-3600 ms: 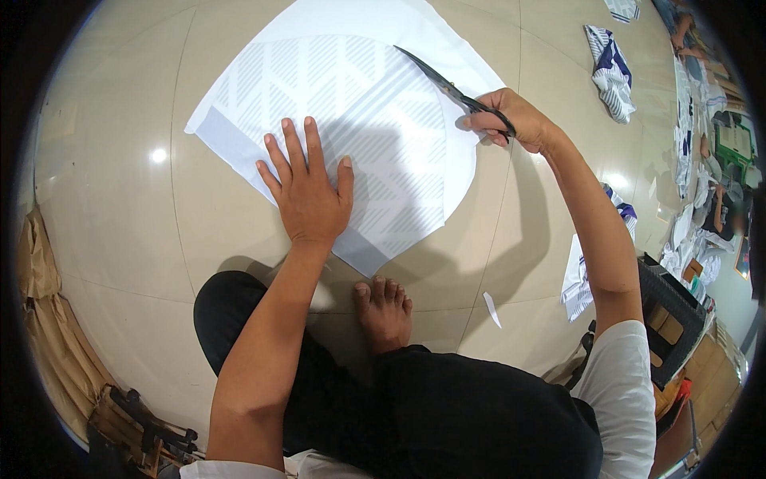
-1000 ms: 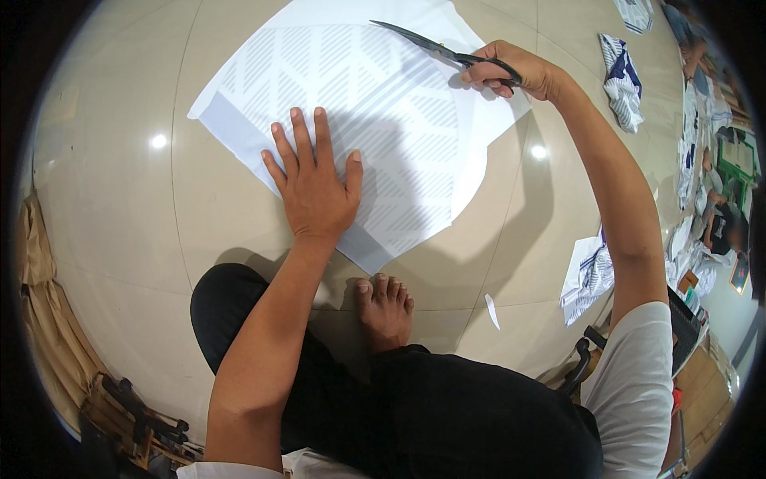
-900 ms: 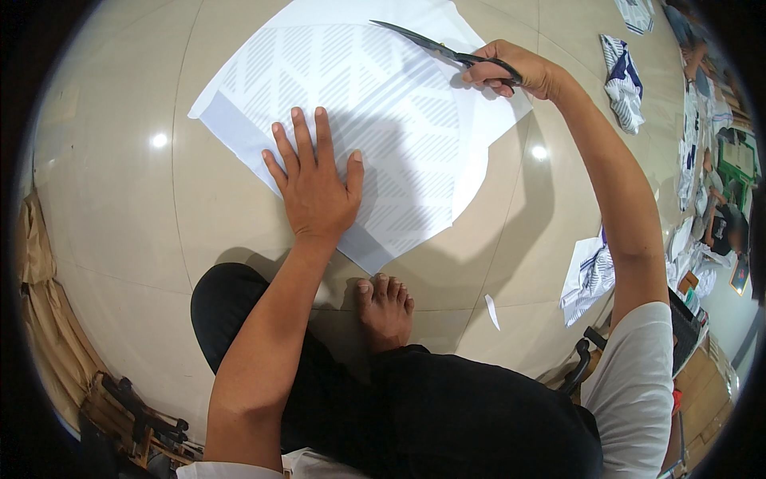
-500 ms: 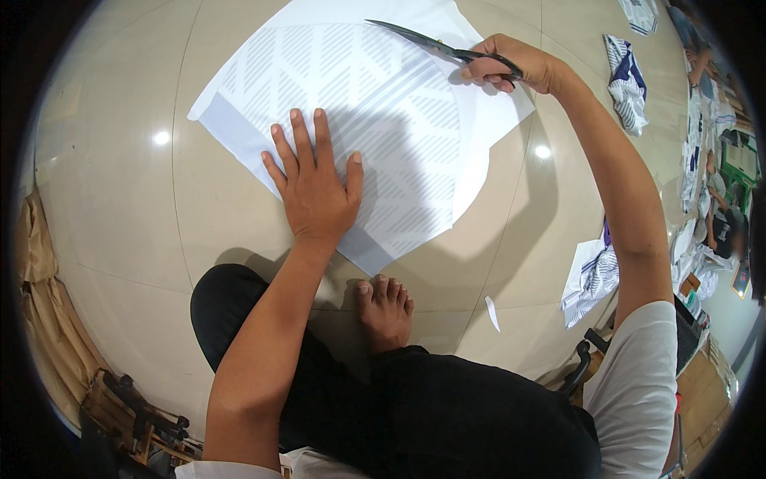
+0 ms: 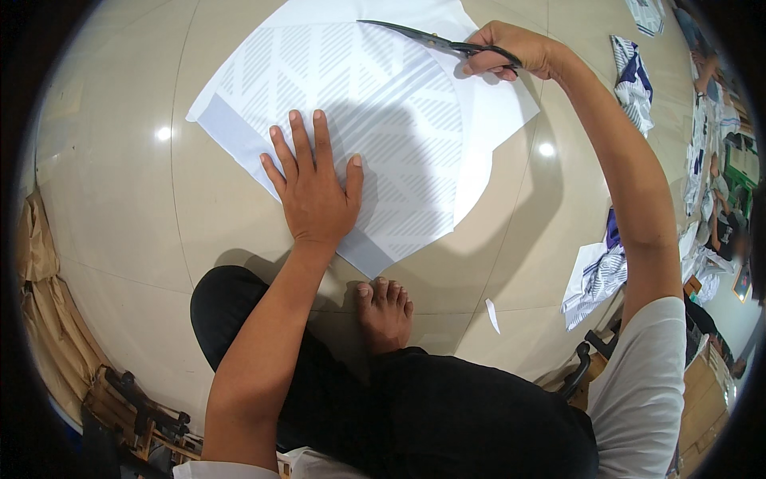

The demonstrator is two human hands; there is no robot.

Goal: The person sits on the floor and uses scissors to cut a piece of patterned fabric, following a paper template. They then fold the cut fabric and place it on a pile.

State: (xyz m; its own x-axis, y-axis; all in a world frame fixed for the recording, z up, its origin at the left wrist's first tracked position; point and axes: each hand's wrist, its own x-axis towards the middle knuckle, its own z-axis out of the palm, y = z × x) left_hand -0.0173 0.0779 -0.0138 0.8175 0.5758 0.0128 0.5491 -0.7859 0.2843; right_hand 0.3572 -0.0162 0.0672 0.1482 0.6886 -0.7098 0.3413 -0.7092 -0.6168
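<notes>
Left hand [image 5: 315, 191] lies flat, fingers spread, pressing one striped white cloth [image 5: 383, 120] on the tiled floor [image 5: 120, 199]. Right hand [image 5: 511, 52] grips one pair of scissors [image 5: 423, 36] at the cloth's far edge. Three patterned scraps lie rightward.

Right hand [image 5: 511, 54] hides the scissors [image 5: 415, 33] handles.
</notes>
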